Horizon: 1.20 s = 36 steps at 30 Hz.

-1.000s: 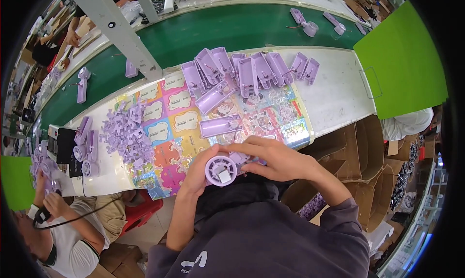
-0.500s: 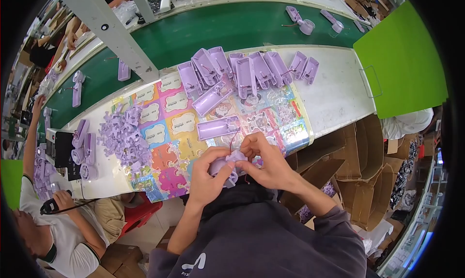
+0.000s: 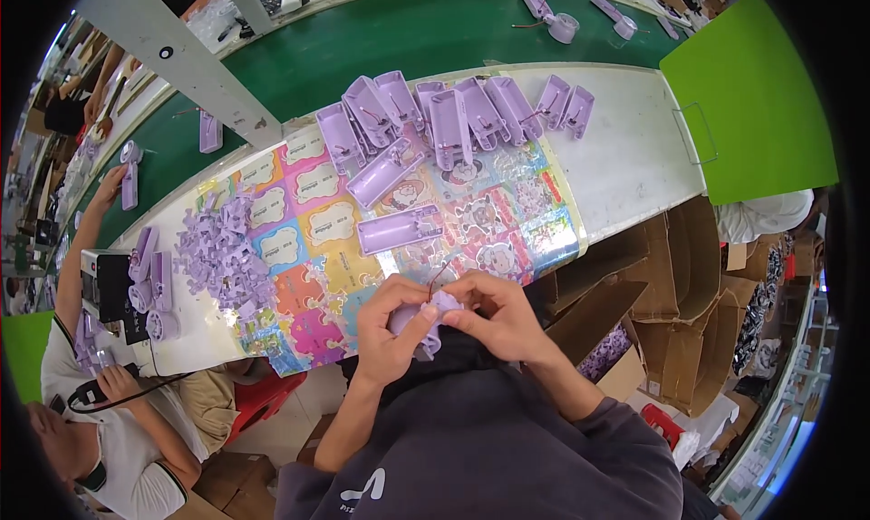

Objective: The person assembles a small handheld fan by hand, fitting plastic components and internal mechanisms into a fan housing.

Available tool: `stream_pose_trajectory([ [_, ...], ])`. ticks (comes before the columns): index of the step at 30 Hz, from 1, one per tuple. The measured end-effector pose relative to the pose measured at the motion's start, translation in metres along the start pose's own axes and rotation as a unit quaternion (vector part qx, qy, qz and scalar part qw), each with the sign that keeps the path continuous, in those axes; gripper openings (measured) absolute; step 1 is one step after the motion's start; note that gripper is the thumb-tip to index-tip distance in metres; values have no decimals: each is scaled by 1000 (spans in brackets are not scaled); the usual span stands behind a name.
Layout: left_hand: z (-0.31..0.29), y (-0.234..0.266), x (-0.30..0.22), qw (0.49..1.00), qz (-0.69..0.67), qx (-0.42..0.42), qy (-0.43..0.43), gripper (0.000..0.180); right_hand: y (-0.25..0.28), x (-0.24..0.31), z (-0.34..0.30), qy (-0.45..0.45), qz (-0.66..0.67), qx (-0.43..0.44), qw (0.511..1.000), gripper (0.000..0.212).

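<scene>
Close to my body, at the near edge of the table, both hands work on one lilac plastic part [image 3: 437, 306] with a thin dark red wire. My left hand [image 3: 388, 331] is closed round its rounded body, the thumb resting on top. The fingers of my right hand [image 3: 495, 317] pinch its upper right side, close to the wire. My fingers cover much of the part. Just beyond my hands lies an open lilac housing [image 3: 399, 230], hollow side up. A second housing [image 3: 390, 174] lies slanted behind it.
Several lilac housings [image 3: 449, 130] stand crowded at the table's far edge. A heap of small lilac pieces [image 3: 227, 257] lies left. Beyond runs a green conveyor belt [image 3: 381, 44]. Cardboard boxes [image 3: 675, 293] stand at right. A co-worker [image 3: 127, 429] sits at left, one arm reaching to the belt.
My right fingers have closed in on the part beside the wire. The co-worker's far hand now touches a lilac piece on the belt. The whole view has shifted slightly.
</scene>
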State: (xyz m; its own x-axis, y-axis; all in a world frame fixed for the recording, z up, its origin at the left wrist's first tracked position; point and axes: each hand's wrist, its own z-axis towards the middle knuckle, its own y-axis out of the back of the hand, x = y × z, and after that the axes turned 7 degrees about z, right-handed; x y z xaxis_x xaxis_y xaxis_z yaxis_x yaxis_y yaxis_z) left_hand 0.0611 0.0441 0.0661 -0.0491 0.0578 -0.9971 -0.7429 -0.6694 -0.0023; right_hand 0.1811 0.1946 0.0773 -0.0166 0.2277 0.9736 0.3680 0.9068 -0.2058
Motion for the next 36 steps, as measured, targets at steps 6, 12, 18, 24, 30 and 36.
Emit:
stream_pose_trajectory([
  [6, 16, -13, 11, 983, 5, -184, 6, 13, -16, 15, 9, 224, -356, -139, 897, 40],
  [12, 37, -18, -16, 996, -30, 44, -72, 48, -10, -11, -2, 69, 101, -142, 982, 83],
  [18, 82, 5, -8, 786, 578, 54, -213, 69, 57, 9, 14, 154, -394, -122, 898, 75],
  [24, 90, 21, -4, 835, 500, 119, -195, 62, 64, 37, 24, 186, -474, -34, 860, 75],
  [30, 83, 30, -25, 908, 370, 189, -53, 54, 57, 56, 30, 265, -538, 57, 798, 69],
  [36, 82, 34, -30, 914, 341, 218, 6, 58, 49, 60, 37, 306, -589, 89, 742, 75],
])
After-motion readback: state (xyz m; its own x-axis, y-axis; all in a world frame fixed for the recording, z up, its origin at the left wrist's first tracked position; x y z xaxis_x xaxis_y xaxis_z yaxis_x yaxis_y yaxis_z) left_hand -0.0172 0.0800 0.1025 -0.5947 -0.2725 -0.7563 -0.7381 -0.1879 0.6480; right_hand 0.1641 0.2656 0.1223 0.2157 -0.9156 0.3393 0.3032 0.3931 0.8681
